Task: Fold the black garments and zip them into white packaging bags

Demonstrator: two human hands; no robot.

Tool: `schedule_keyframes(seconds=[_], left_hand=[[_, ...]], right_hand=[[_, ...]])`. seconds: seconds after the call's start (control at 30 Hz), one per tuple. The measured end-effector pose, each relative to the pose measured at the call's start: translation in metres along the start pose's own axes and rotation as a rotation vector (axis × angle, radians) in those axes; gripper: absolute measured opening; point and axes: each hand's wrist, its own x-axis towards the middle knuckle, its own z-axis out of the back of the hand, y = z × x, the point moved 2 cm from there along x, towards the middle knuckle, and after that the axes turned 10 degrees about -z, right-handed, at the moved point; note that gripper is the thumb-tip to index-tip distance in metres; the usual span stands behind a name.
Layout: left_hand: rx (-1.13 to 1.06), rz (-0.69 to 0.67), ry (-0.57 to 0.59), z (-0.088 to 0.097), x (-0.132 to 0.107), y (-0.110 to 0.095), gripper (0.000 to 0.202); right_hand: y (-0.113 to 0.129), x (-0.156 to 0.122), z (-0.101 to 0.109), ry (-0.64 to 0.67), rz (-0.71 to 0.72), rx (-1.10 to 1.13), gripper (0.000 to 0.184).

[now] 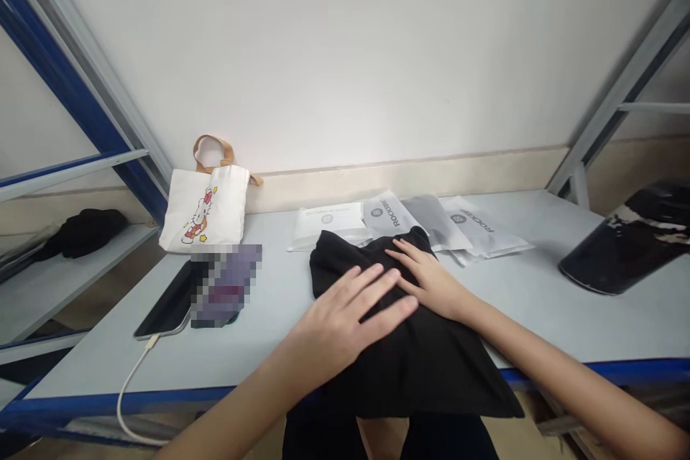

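A black cloth garment [425, 366] lies on the table and drapes over its front edge; its exact kind is not clear. My right hand [431, 280] rests flat on the upper part of the cloth, fingers spread. Over the cloth's left side is my left hand [345, 309], fingers stretched out and thumb apart; whether it touches the cloth I cannot tell. Neither hand grips anything. Just behind the garment lie several frosted plastic bags [385, 219] with dark printed lettering.
A white tote bag [210, 212] with a cartoon cat leans at the back left. Near it lie a phone [167, 302] on a white cable [126, 388] and a blurred-out purple item [229, 287]. A dark, cup-like container [619, 244] stands at the right. Metal frame posts [108, 79] flank the table.
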Motion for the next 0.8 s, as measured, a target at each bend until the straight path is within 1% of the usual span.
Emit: schedule_keyframes(seconds=[0.03, 0.07, 0.1, 0.13, 0.17, 0.2, 0.27, 0.3, 0.33, 0.37, 0.4, 0.47, 0.53, 0.6, 0.63, 0.7, 0.77, 0.8], left_hand=[[-0.025, 0.022, -0.026, -0.006, 0.004, -0.001, 0.048], [-0.054, 0.125, -0.073, -0.011, 0.003, 0.003, 0.053], [-0.098, 0.272, -0.113, -0.016, -0.001, 0.009, 0.056], [-0.157, 0.423, -0.121, -0.021, -0.009, 0.016, 0.056], [-0.223, 0.540, -0.080, -0.027, -0.017, 0.023, 0.054], [-0.282, 0.602, 0.002, -0.033, -0.024, 0.028, 0.052], [-0.337, 0.594, 0.185, -0.042, -0.033, 0.033, 0.052], [-0.329, 0.578, 0.241, -0.044, -0.034, 0.034, 0.055], [-0.308, 0.576, 0.262, -0.045, -0.033, 0.034, 0.059], [-0.286, 0.587, 0.252, -0.044, -0.030, 0.034, 0.062], [-0.265, 0.606, 0.215, -0.043, -0.026, 0.035, 0.063], [-0.220, 0.664, 0.072, -0.037, -0.017, 0.040, 0.056], [-0.176, 0.737, -0.093, -0.031, -0.012, 0.053, 0.050], [-0.213, 0.811, -0.184, -0.033, -0.010, 0.072, 0.052], [-0.292, 0.846, -0.206, -0.037, -0.011, 0.083, 0.056], [-0.548, 0.883, -0.236, -0.048, -0.014, 0.101, 0.058], [-0.763, 0.861, -0.240, -0.058, -0.016, 0.112, 0.052], [-0.821, 0.835, -0.238, -0.061, -0.017, 0.115, 0.050]], right_hand=[[0.000, 0.000, 0.002, -0.014, 0.002, 0.026, 0.044], [0.001, -0.001, 0.004, -0.030, -0.001, 0.056, 0.041], [0.002, -0.001, 0.007, -0.052, -0.009, 0.088, 0.038], [0.002, 0.000, 0.009, -0.080, -0.023, 0.119, 0.034], [0.003, 0.000, 0.012, -0.115, -0.040, 0.141, 0.031], [0.004, 0.000, 0.014, -0.152, -0.058, 0.151, 0.030], [0.004, 0.002, 0.017, -0.216, -0.085, 0.127, 0.030], [0.003, 0.002, 0.018, -0.238, -0.097, 0.096, 0.032], [0.001, 0.002, 0.018, -0.256, -0.112, 0.064, 0.035], [-0.001, 0.003, 0.017, -0.273, -0.131, 0.038, 0.039], [-0.005, 0.003, 0.017, -0.288, -0.154, 0.024, 0.043], [-0.013, 0.004, 0.016, -0.306, -0.203, 0.034, 0.050], [-0.021, 0.006, 0.015, -0.300, -0.247, 0.055, 0.054], [-0.027, 0.010, 0.014, -0.278, -0.281, 0.043, 0.053], [-0.029, 0.012, 0.014, -0.263, -0.290, 0.025, 0.051], [-0.032, 0.015, 0.013, -0.233, -0.282, 0.001, 0.045], [-0.035, 0.017, 0.012, -0.224, -0.251, 0.045, 0.035], [-0.035, 0.017, 0.013, -0.230, -0.237, 0.086, 0.029]])
